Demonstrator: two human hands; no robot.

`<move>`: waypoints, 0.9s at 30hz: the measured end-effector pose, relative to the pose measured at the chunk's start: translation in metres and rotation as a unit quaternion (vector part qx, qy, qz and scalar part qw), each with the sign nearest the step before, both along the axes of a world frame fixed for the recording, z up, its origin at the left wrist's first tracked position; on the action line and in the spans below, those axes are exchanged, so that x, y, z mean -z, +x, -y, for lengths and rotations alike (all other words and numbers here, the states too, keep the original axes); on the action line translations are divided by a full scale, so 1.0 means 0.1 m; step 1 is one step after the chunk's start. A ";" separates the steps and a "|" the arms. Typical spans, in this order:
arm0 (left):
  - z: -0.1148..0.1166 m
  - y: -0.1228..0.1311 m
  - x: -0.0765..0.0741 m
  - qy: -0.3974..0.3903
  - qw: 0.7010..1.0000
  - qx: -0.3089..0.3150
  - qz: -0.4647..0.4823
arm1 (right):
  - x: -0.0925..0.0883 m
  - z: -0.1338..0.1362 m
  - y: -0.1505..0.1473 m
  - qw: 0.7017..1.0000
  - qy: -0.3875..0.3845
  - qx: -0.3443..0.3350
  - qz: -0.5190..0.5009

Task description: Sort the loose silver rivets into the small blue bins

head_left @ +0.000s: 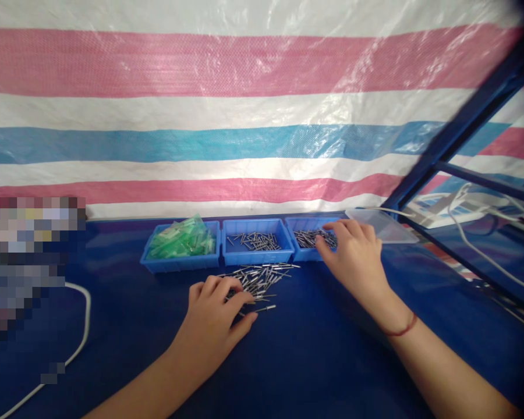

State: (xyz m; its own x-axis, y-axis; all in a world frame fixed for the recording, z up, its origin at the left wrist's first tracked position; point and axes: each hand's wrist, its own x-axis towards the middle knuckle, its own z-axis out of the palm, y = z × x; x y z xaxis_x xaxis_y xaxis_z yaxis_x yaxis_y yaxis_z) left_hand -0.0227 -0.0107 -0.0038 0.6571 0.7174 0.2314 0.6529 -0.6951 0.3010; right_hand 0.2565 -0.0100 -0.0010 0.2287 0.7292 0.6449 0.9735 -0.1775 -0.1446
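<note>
Left hand (216, 317) fingers curled over loose pins (262, 274), right hand (356, 259) fingers half-open in the end bin (303, 255) — can't tell if we hold any — one nudge could scatter them across the surface (314, 349).

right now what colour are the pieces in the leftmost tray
The pieces are translucent green; the head view shows them.
</note>
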 end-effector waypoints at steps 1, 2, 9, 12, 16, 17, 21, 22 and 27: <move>0.00 0.00 0.02 0.000 1.000 0.005 -0.006 | 0.02 0.00 -0.03 1.000 0.000 -0.015 0.001; -0.01 0.00 0.03 0.002 1.000 0.010 -0.010 | 0.03 0.01 -0.07 0.999 0.003 -0.045 -0.001; -0.01 0.05 0.09 0.033 0.999 0.034 -0.009 | 0.05 0.25 -0.58 0.925 -0.089 -0.369 -0.027; -0.01 0.06 0.11 0.021 0.999 0.033 -0.013 | 0.09 0.35 -0.75 0.879 -0.189 -0.438 -0.012; -0.02 0.07 0.12 0.009 0.999 0.029 -0.014 | 0.15 0.39 -0.80 0.873 -0.225 -0.434 0.005; -0.02 0.07 0.12 0.007 1.000 0.027 -0.013 | 0.16 0.38 -0.79 0.875 -0.226 -0.427 0.008; -0.05 0.07 0.11 -0.001 1.000 0.013 -0.001 | 0.17 0.32 -0.71 0.890 -0.220 -0.400 -0.013; -0.06 0.07 0.10 -0.005 1.000 0.010 0.010 | 0.17 0.31 -0.70 0.892 -0.213 -0.398 -0.035; -0.07 0.05 0.06 -0.055 0.989 0.034 0.131 | 0.10 0.34 -0.76 0.850 -0.179 -0.421 -0.261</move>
